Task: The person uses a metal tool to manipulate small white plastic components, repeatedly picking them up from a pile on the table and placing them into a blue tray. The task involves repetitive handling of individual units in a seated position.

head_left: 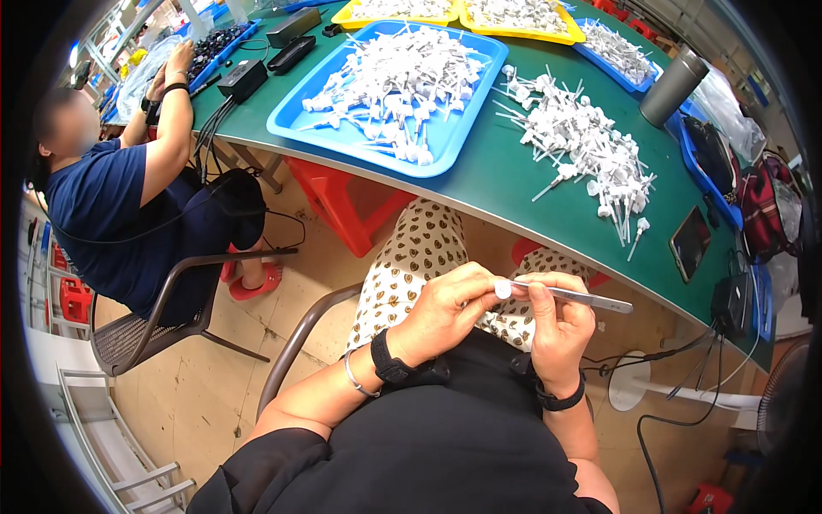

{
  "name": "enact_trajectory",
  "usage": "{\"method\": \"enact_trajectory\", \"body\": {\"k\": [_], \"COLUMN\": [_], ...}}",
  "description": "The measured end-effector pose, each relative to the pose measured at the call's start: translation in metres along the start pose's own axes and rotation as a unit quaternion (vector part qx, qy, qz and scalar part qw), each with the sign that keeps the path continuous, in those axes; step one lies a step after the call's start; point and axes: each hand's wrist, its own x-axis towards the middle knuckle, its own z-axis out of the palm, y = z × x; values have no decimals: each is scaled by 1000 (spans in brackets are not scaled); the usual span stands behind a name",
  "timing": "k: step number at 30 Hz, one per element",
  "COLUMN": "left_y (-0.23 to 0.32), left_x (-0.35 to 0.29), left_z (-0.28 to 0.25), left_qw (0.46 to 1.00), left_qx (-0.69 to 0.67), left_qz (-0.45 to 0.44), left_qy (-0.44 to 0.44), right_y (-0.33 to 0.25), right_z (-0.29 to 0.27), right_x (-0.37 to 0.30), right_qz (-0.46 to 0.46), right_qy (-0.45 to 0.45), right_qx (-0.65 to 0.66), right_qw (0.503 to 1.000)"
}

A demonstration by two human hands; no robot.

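Observation:
Above my lap, my left hand point(441, 313) is closed in a pinch on a small white plastic piece point(503, 289) with a round, flat end. The rest of that piece is hidden by my fingers. My right hand point(561, 330) grips metal tweezers point(599, 300), whose tips point left at the white piece. Whether the tips touch it I cannot tell. Beyond my hands, a blue tray point(467, 128) on the table holds a heap of white pieces with thin stems. A loose pile of similar pieces point(582, 141) lies on the green tabletop to its right.
The green table point(505, 201) runs across in front of me. Yellow trays point(561, 30) of white parts stand at the back. On the right are a metal flask point(675, 88), a phone point(690, 244) and cables. A person point(111, 188) sits working at the left.

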Motion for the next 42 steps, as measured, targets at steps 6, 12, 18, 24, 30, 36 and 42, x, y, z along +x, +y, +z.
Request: {"method": "enact_trajectory", "body": {"k": [6, 12, 18, 24, 30, 36, 42], "left_y": [4, 2, 0, 2, 2, 0, -5], "left_x": [0, 0, -1, -2, -3, -3, -5], "left_z": [-2, -1, 0, 1, 0, 2, 1], "left_qw": [1000, 1000, 1000, 1000, 1000, 1000, 999], "left_qx": [7, 10, 11, 4, 7, 7, 29], "left_qz": [-22, -1, -4, -16, -12, 6, 17], "left_qy": [-10, -1, -3, 2, 6, 14, -8], "right_y": [0, 0, 0, -1, -2, -3, -10], "right_z": [-1, 0, -1, -2, -1, -4, -13], "right_x": [-1, 0, 0, 0, 1, 2, 9], "right_qz": [12, 12, 14, 16, 9, -44, -68], "right_qy": [1, 2, 0, -2, -6, -38, -105], "right_qx": [7, 4, 5, 22, 12, -105, -170], "right_qw": [1000, 1000, 1000, 1000, 1000, 993, 978]}}
